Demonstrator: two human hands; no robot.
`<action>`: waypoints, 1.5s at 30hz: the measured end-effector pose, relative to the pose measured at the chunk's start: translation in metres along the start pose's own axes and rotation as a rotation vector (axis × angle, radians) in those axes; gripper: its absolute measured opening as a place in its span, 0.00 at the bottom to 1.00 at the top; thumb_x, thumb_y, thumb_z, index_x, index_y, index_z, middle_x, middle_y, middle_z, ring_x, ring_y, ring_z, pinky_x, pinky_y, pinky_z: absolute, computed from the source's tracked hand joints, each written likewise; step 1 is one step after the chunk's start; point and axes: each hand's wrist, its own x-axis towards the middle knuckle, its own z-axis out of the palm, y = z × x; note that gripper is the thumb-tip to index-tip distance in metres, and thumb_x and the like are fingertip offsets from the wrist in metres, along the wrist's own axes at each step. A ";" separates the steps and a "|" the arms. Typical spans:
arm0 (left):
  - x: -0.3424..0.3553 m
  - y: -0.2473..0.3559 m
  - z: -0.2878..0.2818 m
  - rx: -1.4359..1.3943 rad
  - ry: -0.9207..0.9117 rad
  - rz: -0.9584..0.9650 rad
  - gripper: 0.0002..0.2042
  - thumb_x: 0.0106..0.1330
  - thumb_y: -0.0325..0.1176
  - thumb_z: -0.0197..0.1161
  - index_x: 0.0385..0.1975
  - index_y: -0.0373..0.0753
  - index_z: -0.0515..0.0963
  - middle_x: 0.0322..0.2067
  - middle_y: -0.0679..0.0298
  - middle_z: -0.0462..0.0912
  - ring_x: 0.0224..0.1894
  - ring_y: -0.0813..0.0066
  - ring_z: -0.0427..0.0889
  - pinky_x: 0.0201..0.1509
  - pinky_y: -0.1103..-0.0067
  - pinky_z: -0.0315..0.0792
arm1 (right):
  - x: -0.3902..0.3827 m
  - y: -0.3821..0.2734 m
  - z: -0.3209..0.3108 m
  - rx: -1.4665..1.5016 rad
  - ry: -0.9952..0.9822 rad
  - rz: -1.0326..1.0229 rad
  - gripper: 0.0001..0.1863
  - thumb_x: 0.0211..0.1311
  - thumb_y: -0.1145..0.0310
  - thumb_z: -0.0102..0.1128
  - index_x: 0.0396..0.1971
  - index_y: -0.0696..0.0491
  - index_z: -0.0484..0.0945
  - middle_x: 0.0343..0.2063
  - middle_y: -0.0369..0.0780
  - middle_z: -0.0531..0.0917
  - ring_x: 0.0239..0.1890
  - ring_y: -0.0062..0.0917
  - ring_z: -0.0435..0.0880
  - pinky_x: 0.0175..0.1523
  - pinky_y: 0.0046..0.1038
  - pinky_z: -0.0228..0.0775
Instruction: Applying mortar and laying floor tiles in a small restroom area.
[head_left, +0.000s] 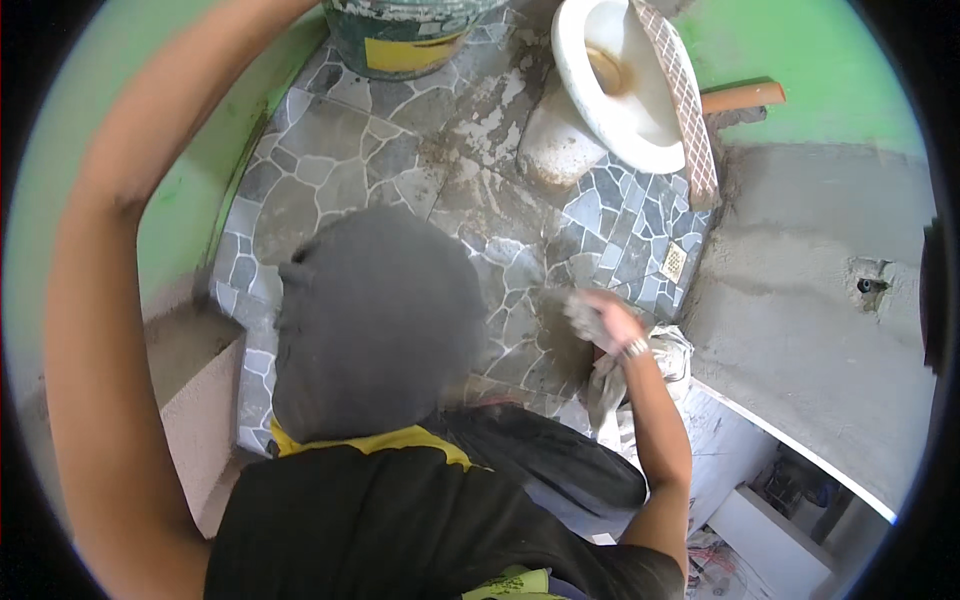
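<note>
Slightly right of centre, the bare right hand [612,318] appears blurred, fingers directed leftward over stone-patterned grey floor tiles with pale joints [310,160]; whether they are spread, pressed together or pinching cannot be told. Crumpled whitish sheet material [606,388] lies near the wrist. The left hand is outside the view. Farther off: a white ceramic toilet bowl [640,155].

left forearm [185,80] runs off the top edge near 11 o'clock, right hand [607,318] at 3 is super blurry, can't tell its grip, bucket [410,52] gets cropped around 12
</note>
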 end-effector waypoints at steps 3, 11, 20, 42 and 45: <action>0.003 -0.005 -0.002 -0.027 -0.016 -0.076 0.13 0.64 0.35 0.56 0.39 0.35 0.84 0.39 0.47 0.86 0.44 0.51 0.85 0.50 0.64 0.76 | 0.089 -0.065 0.073 -0.359 -0.342 -0.123 0.13 0.64 0.64 0.60 0.42 0.56 0.82 0.34 0.37 0.84 0.32 0.22 0.80 0.32 0.27 0.72; 0.026 -0.026 0.006 -0.139 0.025 0.146 0.12 0.63 0.38 0.61 0.38 0.36 0.83 0.26 0.56 0.84 0.29 0.66 0.82 0.39 0.72 0.76 | 0.307 -0.245 0.109 -1.257 0.946 -0.959 0.19 0.56 0.72 0.59 0.49 0.58 0.80 0.39 0.53 0.84 0.38 0.44 0.85 0.46 0.40 0.79; 0.021 -0.032 0.012 -0.145 0.065 0.168 0.11 0.62 0.37 0.61 0.36 0.36 0.83 0.25 0.56 0.84 0.26 0.63 0.82 0.37 0.71 0.76 | 0.292 -0.180 0.120 -0.040 0.072 -0.211 0.17 0.65 0.70 0.46 0.42 0.58 0.85 0.39 0.52 0.86 0.42 0.35 0.87 0.46 0.33 0.81; 0.040 -0.035 0.013 0.203 -0.215 0.013 0.14 0.61 0.41 0.60 0.38 0.38 0.85 0.31 0.52 0.86 0.37 0.57 0.85 0.49 0.69 0.75 | 0.177 -0.153 0.092 -1.495 0.481 -0.726 0.22 0.51 0.67 0.62 0.50 0.54 0.81 0.45 0.55 0.83 0.51 0.47 0.83 0.56 0.44 0.76; 0.051 -0.049 0.017 0.154 -0.149 0.186 0.16 0.62 0.40 0.60 0.45 0.41 0.84 0.39 0.52 0.87 0.44 0.57 0.85 0.54 0.70 0.73 | 0.125 -0.120 0.064 -1.510 0.537 -0.439 0.27 0.50 0.68 0.63 0.55 0.52 0.79 0.47 0.55 0.83 0.52 0.45 0.83 0.55 0.44 0.77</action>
